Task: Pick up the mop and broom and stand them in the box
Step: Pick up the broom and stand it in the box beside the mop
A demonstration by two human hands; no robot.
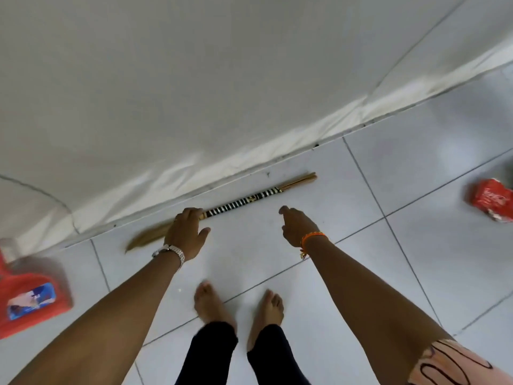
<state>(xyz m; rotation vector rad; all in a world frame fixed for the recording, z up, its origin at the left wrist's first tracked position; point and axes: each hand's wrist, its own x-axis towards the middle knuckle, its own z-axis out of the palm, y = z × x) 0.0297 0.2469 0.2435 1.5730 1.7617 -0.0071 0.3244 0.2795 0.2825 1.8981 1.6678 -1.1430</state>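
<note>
I look straight down at white floor tiles (416,168) where they meet the base of a white wall (194,79). The broom (241,202) lies flat on the floor just beside the wall, running along it: straw bristles to the left, a black-and-white banded handle in the middle, bare sticks at the right end. My left hand (186,234) is over the spot where bristles meet handle, fingers curled down at the broom; I cannot tell whether that grip has clamped on it or only touches it. A pale beaded band sits on that wrist. My right hand (298,225) hangs over bare tile below the handle's right part, apart from it, grip loose with fingers spread and nothing in it; an orange cord is tied round the wrist. My two bare feet (238,307) stand on the tiles between my arms. A red dustpan (30,298) with a blue label lies at the left edge, blurred. A red packet (492,201) lies at the right edge.
</note>
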